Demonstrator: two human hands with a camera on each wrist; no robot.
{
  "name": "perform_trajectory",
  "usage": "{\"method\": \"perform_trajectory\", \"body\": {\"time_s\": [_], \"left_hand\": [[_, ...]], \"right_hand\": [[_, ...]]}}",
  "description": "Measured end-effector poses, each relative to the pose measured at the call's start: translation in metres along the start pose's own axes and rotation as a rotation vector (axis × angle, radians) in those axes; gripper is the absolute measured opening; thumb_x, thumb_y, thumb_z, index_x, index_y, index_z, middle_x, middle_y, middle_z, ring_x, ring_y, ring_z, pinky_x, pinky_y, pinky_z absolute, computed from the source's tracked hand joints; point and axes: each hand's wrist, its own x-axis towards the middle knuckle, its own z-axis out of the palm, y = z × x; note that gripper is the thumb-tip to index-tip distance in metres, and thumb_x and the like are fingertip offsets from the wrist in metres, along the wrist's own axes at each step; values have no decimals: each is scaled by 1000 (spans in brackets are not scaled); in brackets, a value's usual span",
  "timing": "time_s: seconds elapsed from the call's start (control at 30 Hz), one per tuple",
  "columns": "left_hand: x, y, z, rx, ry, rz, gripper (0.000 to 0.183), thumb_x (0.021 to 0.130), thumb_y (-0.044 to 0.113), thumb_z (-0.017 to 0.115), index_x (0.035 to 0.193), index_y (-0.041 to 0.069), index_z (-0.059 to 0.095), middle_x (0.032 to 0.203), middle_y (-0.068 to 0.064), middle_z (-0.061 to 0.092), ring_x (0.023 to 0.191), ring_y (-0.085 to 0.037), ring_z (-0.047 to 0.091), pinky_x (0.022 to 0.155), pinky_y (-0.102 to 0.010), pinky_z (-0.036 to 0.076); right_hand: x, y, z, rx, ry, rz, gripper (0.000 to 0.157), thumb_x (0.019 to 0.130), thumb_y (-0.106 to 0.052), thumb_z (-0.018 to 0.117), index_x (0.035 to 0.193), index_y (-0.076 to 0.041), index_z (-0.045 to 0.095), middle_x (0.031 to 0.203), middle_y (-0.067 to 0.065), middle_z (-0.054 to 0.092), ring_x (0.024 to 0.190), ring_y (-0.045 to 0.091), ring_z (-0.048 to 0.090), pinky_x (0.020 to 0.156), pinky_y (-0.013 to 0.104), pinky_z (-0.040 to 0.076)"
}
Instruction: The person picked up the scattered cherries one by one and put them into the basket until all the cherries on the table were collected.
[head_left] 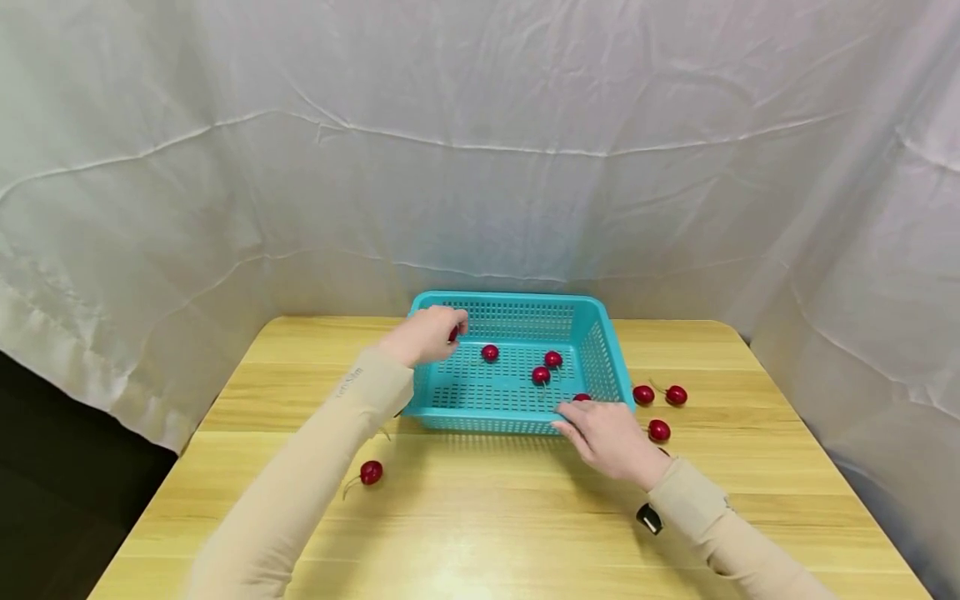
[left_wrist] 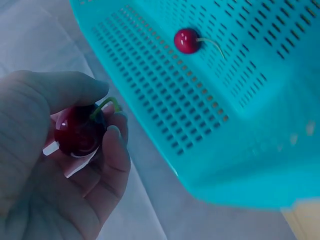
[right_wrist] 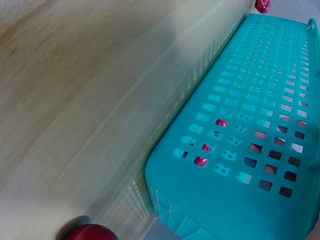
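A turquoise plastic basket (head_left: 480, 422) with slotted walls stands on the table, several red cherries on its floor, including one cherry (head_left: 490, 353). Above its left side, my left hand (head_left: 429, 333) pinches a dark red cherry (left_wrist: 80, 131) between thumb and fingers; its green stem shows in the left wrist view. My right hand (head_left: 611, 437) grips the basket's front rim near the right corner, its fingers inside and thumb in front. In the right wrist view, bits of skin and red show through the wall holes (right_wrist: 260, 135); most of this hand is out of frame.
To the right of the basket lie a cherry (head_left: 643, 395), a stemmed cherry (head_left: 677, 395) and a nearer cherry (head_left: 659, 431). Another cherry (head_left: 371, 472) lies at the front left of the wooden table (head_left: 480, 533). Pale curtains (head_left: 480, 208) hang behind and beside it.
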Motion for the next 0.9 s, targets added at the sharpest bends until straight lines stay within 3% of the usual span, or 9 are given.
{"method": "perform_trajectory", "body": {"time_s": [0.2, 0.57, 0.7, 0.8, 0.9], "left_hand": [[16, 21, 7, 19, -65, 6, 11, 95, 0, 54, 101, 7, 59, 84, -4, 54, 77, -17, 44, 74, -31, 39], [39, 57, 20, 56, -188, 12, 16, 98, 4, 54, 109, 13, 61, 98, -5, 64, 81, -17, 51, 76, -30, 44], [40, 63, 23, 48, -227, 18, 30, 99, 20, 62, 129, 17, 60, 124, -5, 67, 105, -20, 63, 93, -35, 52], [38, 64, 25, 55, -253, 16, 43, 99, 31, 64, 140, 21, 56, 143, -3, 60, 128, -22, 59, 108, -39, 49], [36, 63, 25, 54, -264, 13, 47, 99, 33, 64, 143, 21, 54, 148, -2, 57, 137, -24, 53, 113, -41, 45]], "right_hand": [[-1, 0, 2, -8, 10, -10, 10, 97, -27, 65, 92, -18, 64, 70, -9, 62, 62, 8, 60, 50, 20, 41], [-1, 0, 1, -8, 15, -4, 11, 97, -28, 64, 91, -19, 63, 69, -10, 60, 62, 8, 61, 50, 21, 42], [-1, 0, 0, -1, 18, -13, 10, 97, -27, 65, 91, -19, 63, 69, -10, 61, 64, 9, 63, 51, 22, 44], [-1, -1, 0, 1, 20, -17, 10, 96, -27, 66, 92, -18, 64, 72, -9, 64, 65, 10, 65, 52, 23, 47], [-1, -1, -1, 0, 17, -13, 10, 96, -27, 65, 94, -18, 65, 73, -8, 66, 66, 10, 66, 53, 24, 48]]}}
